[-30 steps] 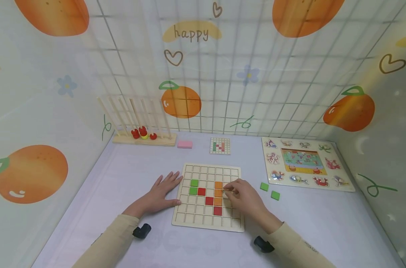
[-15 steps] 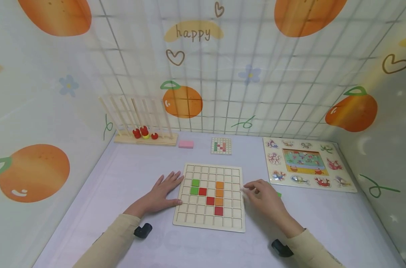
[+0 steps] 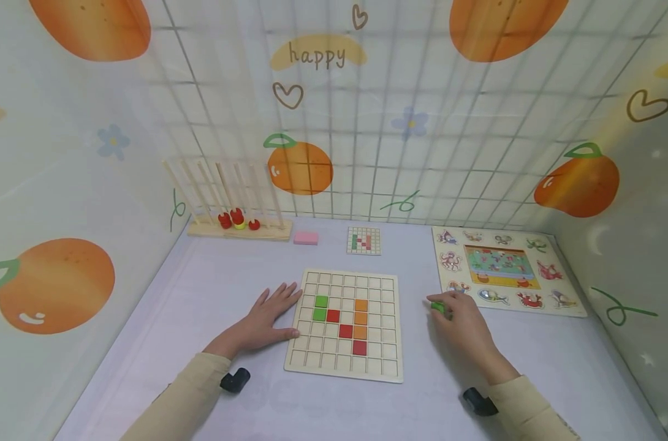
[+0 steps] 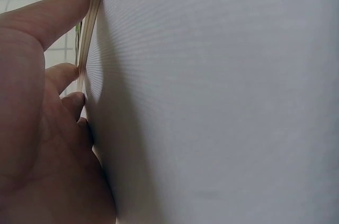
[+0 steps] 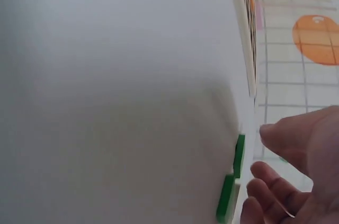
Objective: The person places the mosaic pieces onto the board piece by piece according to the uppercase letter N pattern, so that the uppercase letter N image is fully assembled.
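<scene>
A wooden grid board (image 3: 301, 358) lies on the table, with green tiles (image 3: 320, 302), red tiles (image 3: 345, 331) and orange tiles (image 3: 361, 318) in some of its squares. My left hand (image 3: 259, 324) lies spread at the board's left edge, thumb and fingertips touching it; the left wrist view confirms the contact. Right of the board, my right hand (image 3: 466, 324) hovers over the loose green tiles (image 3: 437, 306), partly hiding them. In the right wrist view two green tiles (image 5: 240, 155) lie on the table below my parted thumb and fingers (image 5: 288, 134), and nothing is held.
At the back stand a wooden peg rack (image 3: 279, 231) with red and yellow beads, a pink block (image 3: 306, 237) and a small pattern card (image 3: 364, 241). A sea-animal puzzle board (image 3: 560, 291) lies beyond my right hand. Printed fabric walls (image 3: 356, 147) enclose the table.
My right hand has left the board beside the orange tiles and moved right to the loose green tiles. The left hand stays at the board's edge.
</scene>
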{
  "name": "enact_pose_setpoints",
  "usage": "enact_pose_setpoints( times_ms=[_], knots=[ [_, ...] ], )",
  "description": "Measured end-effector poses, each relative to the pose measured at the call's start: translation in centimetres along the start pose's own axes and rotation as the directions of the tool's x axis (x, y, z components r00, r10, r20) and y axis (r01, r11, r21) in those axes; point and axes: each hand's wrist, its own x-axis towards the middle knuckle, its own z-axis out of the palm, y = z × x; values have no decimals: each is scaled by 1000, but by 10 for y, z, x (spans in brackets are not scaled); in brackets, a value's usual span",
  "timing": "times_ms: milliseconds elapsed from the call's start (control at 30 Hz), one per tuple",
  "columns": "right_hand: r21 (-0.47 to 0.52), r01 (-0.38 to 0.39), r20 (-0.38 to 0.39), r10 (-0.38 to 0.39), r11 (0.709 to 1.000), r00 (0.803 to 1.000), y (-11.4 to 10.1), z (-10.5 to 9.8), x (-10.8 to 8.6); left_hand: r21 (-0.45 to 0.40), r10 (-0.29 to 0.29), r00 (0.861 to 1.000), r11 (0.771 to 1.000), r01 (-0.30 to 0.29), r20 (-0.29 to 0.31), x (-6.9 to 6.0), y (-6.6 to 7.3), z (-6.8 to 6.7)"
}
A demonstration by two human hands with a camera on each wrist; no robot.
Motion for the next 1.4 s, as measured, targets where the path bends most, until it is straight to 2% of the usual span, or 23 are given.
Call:
enact_pose_setpoints(
  times_ms=[133,400,800,1067,1267,1400],
  knots=[
    [-21,-26,20,27,999,999,6,-1,2,-5,3,1000,1000,-3,0,0,0,0],
    [-20,-17,31,18,1000,999,7,3,4,-4,7,1000,1000,-7,-6,0,0,0],
    [4,60,78,-60,998,995,-14,23,3,-5,1,1000,1000,-1,-5,-1,1,-1],
    [-7,59,75,-58,998,995,-18,23,1,-16,2,1000,1000,-2,-2,-1,3,-2],
    [-16,98,92,-96,995,991,-18,22,0,-9,-1,1000,1000,1,4,-1,3,-3],
    [16,99,108,-100,995,989,-18,21,-1,-8,0,1000,1000,0,3,-1,3,-3]
  ],
)
